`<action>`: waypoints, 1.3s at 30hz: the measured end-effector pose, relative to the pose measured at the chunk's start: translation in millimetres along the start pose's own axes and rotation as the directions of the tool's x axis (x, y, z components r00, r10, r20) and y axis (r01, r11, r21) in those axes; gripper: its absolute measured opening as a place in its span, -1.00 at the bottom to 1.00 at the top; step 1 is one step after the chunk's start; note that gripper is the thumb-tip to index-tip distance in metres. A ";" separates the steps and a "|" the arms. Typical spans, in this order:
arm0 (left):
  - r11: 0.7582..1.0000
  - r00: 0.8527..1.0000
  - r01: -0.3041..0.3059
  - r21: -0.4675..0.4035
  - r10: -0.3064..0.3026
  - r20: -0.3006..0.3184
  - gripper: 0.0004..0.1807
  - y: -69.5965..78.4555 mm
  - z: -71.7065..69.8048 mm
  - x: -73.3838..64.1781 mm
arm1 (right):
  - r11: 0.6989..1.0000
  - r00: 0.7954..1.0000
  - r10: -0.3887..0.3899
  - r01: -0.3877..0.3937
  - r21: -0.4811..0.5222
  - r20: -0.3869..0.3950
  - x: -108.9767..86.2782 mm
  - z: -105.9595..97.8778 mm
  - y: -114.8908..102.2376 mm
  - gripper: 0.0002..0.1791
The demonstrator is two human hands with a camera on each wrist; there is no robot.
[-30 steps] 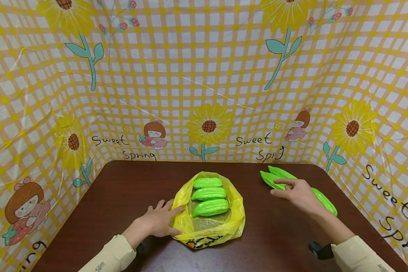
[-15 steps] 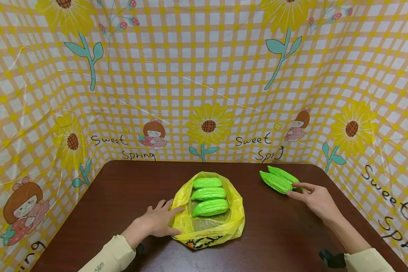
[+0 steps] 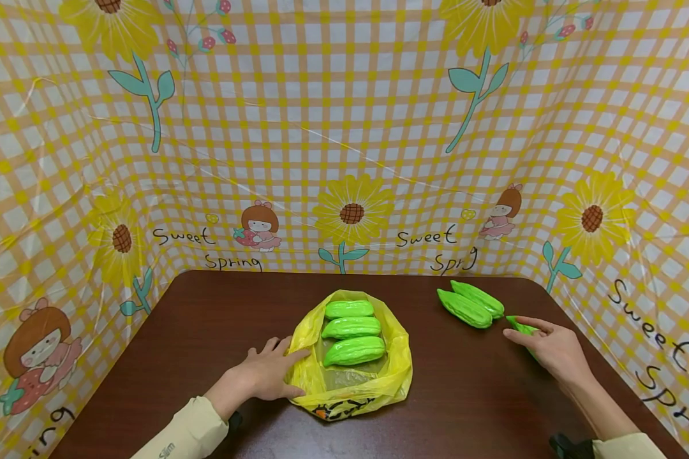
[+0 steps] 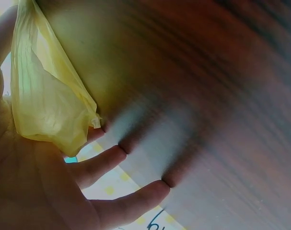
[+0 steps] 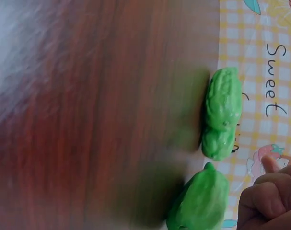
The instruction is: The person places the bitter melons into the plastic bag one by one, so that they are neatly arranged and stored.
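A yellow plastic bag [image 3: 399,363] lies mouth-up on the table, with three bright green bitter melons [image 3: 354,350] stacked in rows inside. My left hand [image 3: 264,373] rests against the bag's left edge, fingers spread. In the left wrist view, the yellow film [image 4: 49,105] lies over the palm and the fingertips touch the table. At the right, my right hand [image 3: 559,354] hovers over another bitter melon [image 3: 519,326], thumb and forefinger apart near its tip; the hand covers most of it. The right wrist view shows a gap between the hand [image 5: 272,196] and the nearer melon [image 5: 200,201].
Two more bitter melons [image 3: 465,309] lie side by side at the back right of the dark brown table [image 3: 224,306]. A checked cloth [image 3: 298,146] with sunflower prints stands round the table's back and sides.
My right hand has drawn back rightward and toward me, from over the paired bitter melons to the single one. Both paired melons are now fully uncovered. My left hand and the bag stay put.
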State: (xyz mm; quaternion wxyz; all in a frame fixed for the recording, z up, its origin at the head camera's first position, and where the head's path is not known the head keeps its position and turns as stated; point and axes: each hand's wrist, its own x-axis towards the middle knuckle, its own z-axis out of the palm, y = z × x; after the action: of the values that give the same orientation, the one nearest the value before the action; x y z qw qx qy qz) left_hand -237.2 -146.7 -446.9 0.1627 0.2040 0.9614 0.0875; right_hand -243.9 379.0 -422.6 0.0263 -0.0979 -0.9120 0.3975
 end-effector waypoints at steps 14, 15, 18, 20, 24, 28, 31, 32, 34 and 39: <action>1.000 1.000 0.002 0.003 -0.002 -0.006 -0.15 -0.2 -0.7 -0.8 | 0.985 0.986 0.166 -0.164 0.059 -0.029 2.3 -12.7 20.0 0.09; 1.000 1.000 0.001 0.003 -0.001 -0.006 -0.15 -0.2 -0.7 -0.8 | 0.982 0.983 0.178 -0.175 0.069 -0.040 2.4 -12.8 21.1 0.09; 1.000 1.000 0.001 0.002 -0.001 -0.006 -0.15 -0.3 -0.5 -0.7 | 0.977 0.974 0.207 -0.202 0.064 -0.091 2.5 -12.1 25.9 0.05; 1.000 1.000 0.000 0.002 0.000 -0.006 -0.15 -0.2 -0.3 -0.7 | 0.974 0.967 0.222 -0.215 0.067 -0.124 1.4 -11.8 29.1 0.02; 1.000 1.000 -0.001 0.004 0.001 -0.009 -0.15 0.0 -0.3 -0.8 | 0.971 0.961 0.235 -0.228 0.065 -0.143 -0.2 -12.4 34.8 0.00; 1.000 1.000 0.001 0.001 -0.001 -0.008 -0.15 0.4 -0.8 -1.3 | 0.968 0.958 0.249 -0.239 0.080 -0.144 0.1 -13.0 40.8 -0.02; 1.000 1.000 0.001 0.001 -0.001 -0.012 -0.15 0.4 -0.5 -1.5 | 0.967 0.956 0.251 -0.241 0.082 -0.151 0.7 -12.9 44.4 -0.03; 1.000 1.000 0.001 0.001 -0.001 -0.014 -0.15 0.4 -0.3 -1.5 | 0.967 0.956 0.251 -0.241 0.080 -0.154 1.2 -12.9 45.4 -0.04; 1.000 1.000 0.001 0.001 -0.001 -0.017 -0.15 0.3 0.0 -1.6 | 0.970 0.956 0.244 -0.237 0.059 -0.161 2.3 -13.3 46.6 -0.03; 1.000 1.000 0.001 -0.004 -0.001 -0.015 -0.15 0.4 -0.1 -1.6 | 0.970 0.956 0.241 -0.242 0.013 -0.166 4.7 -14.6 49.6 -0.02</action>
State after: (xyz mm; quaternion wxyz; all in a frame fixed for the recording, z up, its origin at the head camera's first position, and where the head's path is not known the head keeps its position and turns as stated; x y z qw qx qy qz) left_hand -235.6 -147.1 -446.3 0.1560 0.2028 0.9624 0.0909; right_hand -238.9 423.4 -448.9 0.0534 -0.2417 -0.8892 0.3848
